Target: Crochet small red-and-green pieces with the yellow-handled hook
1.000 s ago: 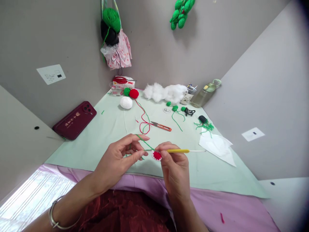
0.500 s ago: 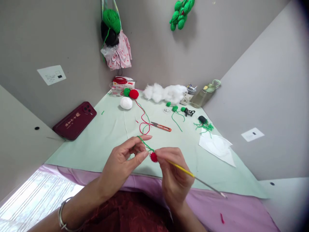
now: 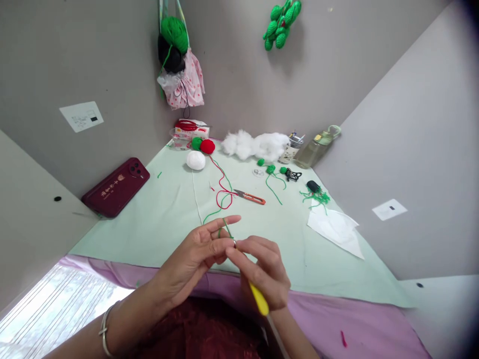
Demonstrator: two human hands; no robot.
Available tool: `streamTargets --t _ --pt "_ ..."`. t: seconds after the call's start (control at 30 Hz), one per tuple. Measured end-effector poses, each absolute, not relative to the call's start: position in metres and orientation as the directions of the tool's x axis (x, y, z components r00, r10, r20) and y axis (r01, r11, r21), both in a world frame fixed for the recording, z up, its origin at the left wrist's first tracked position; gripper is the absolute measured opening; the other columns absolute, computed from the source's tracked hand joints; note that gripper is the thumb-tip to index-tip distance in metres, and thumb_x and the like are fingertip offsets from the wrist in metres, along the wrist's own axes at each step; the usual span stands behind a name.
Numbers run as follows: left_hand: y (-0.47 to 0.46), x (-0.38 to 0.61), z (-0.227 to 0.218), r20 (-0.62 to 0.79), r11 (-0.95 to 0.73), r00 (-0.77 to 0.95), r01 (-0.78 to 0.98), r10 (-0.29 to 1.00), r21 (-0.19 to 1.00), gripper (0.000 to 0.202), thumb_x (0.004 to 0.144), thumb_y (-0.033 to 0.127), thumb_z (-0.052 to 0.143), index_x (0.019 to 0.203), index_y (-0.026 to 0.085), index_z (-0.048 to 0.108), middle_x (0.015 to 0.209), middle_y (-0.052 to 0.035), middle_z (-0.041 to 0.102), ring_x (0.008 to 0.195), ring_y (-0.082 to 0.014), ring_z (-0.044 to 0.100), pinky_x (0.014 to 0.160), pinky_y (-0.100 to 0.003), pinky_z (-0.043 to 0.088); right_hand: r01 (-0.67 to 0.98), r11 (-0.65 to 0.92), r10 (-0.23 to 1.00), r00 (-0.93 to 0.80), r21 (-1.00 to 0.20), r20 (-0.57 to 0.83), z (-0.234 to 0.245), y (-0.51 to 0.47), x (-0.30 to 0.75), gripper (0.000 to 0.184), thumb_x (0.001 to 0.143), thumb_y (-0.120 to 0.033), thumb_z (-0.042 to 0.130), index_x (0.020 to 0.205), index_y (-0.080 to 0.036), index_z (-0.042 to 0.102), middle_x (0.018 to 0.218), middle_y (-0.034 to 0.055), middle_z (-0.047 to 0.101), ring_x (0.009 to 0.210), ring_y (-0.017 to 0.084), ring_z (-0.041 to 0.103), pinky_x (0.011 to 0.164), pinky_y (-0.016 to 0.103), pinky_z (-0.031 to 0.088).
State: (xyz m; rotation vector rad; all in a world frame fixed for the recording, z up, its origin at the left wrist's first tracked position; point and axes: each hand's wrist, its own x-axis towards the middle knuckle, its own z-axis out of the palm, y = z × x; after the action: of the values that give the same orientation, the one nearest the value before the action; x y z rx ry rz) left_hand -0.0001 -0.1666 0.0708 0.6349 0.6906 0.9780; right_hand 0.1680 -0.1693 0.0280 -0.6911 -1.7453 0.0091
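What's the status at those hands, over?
Left hand: green yarn across index finger. Right hand: gripping yellow-handled crochet hook. Any stitches hidden by the fingers. Orange-handled snips beyond both hands, not in the way.

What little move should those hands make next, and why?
Probably catch the green yarn with the yellow-handled hook: the left hand holds the strand straight off its index finger, and the right hand holds the hook angled toward it.
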Motion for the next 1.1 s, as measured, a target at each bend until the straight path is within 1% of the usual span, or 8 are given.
streamTargets --t 0.17,0.37,0.43,0.57,0.7,0.8,0.9,1.1 --pt "-0.164 -0.010 0.074 -0.217 0.408 0.398 -0.494 0.891 0.767 0.056 0.081 0.029 0.090 0.134 0.027 0.074 0.082 0.0046 0.055 0.073 -0.0092 0.044 0.073 -0.023 0.039 0.140 0.723 0.687 -0.044 -0.676 0.726 0.049 -0.170 0.172 0.037 0.098 -0.009 0.064 0.119 -0.035 0.078 0.098 0.0040 0.081 0.087 0.021 0.074 0.073 0.038 0.062" --pt "-0.163 -0.014 0.074 -0.098 0.207 0.277 -0.398 0.956 0.894 0.042 0.083 0.028 0.089 0.124 0.031 0.080 0.087 0.0035 0.061 0.084 -0.0114 0.055 0.084 -0.026 0.044 -0.212 0.487 0.870 0.033 -0.847 0.492 0.058 -0.167 0.171 0.012 0.099 -0.028 0.068 0.095 -0.026 0.079 0.080 0.0025 0.073 0.064 0.016 0.065 0.060 0.032 0.056" --pt "-0.164 -0.012 0.072 -0.073 0.184 0.283 -0.388 0.956 0.903 0.042 0.084 0.027 0.088 0.124 0.033 0.080 0.088 0.0036 0.062 0.087 -0.0119 0.058 0.089 -0.027 0.046 -0.195 0.476 0.873 -0.009 -0.857 0.487 0.058 -0.165 0.170 0.013 0.099 -0.031 0.068 0.095 -0.026 0.080 0.083 0.0029 0.073 0.069 0.016 0.067 0.063 0.032 0.057" --pt "-0.165 -0.006 0.070 -0.091 0.231 0.336 -0.404 0.937 0.885 0.045 0.084 0.027 0.087 0.127 0.032 0.078 0.091 0.0021 0.066 0.090 -0.0131 0.061 0.091 -0.029 0.048 0.040 0.577 0.817 -0.031 -0.816 0.576 0.055 -0.167 0.165 0.022 0.100 -0.017 0.066 0.106 -0.031 0.082 0.100 0.0055 0.077 0.096 0.020 0.071 0.080 0.035 0.059" --pt "-0.165 -0.001 0.068 -0.092 0.191 0.235 -0.443 0.968 0.876 0.042 0.082 0.029 0.090 0.122 0.032 0.081 0.089 0.0030 0.066 0.088 -0.0127 0.060 0.090 -0.028 0.048 0.097 0.586 0.807 0.023 -0.804 0.591 0.050 -0.170 0.160 0.028 0.100 -0.013 0.063 0.111 -0.033 0.080 0.094 0.0034 0.075 0.085 0.019 0.070 0.072 0.034 0.059" --pt "-0.165 0.003 0.067 -0.117 0.194 0.185 -0.479 0.976 0.856 0.041 0.081 0.031 0.090 0.122 0.031 0.081 0.086 0.0033 0.065 0.082 -0.0110 0.055 0.084 -0.024 0.046 0.307 0.681 0.696 0.011 -0.665 0.718 0.043 -0.172 0.154 0.039 0.097 -0.008 0.064 0.121 -0.036 0.078 0.100 0.0048 0.073 0.087 0.019 0.071 0.072 0.035 0.060" --pt "-0.163 0.004 0.067 -0.195 0.317 0.273 -0.536 0.942 0.782 0.043 0.082 0.034 0.089 0.124 0.029 0.081 0.088 0.0016 0.066 0.078 -0.0098 0.051 0.078 -0.023 0.043 0.432 0.750 0.565 -0.024 -0.501 0.825 0.039 -0.171 0.151 0.046 0.095 -0.006 0.066 0.128 -0.037 0.076 0.107 0.0070 0.073 0.092 0.021 0.072 0.074 0.036 0.060" --pt "-0.159 -0.006 0.070 -0.211 0.366 0.324 -0.556 0.922 0.746 0.036 0.081 0.026 0.089 0.117 0.024 0.084 0.086 0.0015 0.063 0.074 -0.0082 0.049 0.077 -0.022 0.043 0.020 0.595 0.800 0.079 -0.803 0.595 0.051 -0.166 0.163 0.025 0.102 -0.014 0.062 0.107 -0.030 0.080 0.080 0.0007 0.070 0.075 0.016 0.066 0.068 0.032 0.054"
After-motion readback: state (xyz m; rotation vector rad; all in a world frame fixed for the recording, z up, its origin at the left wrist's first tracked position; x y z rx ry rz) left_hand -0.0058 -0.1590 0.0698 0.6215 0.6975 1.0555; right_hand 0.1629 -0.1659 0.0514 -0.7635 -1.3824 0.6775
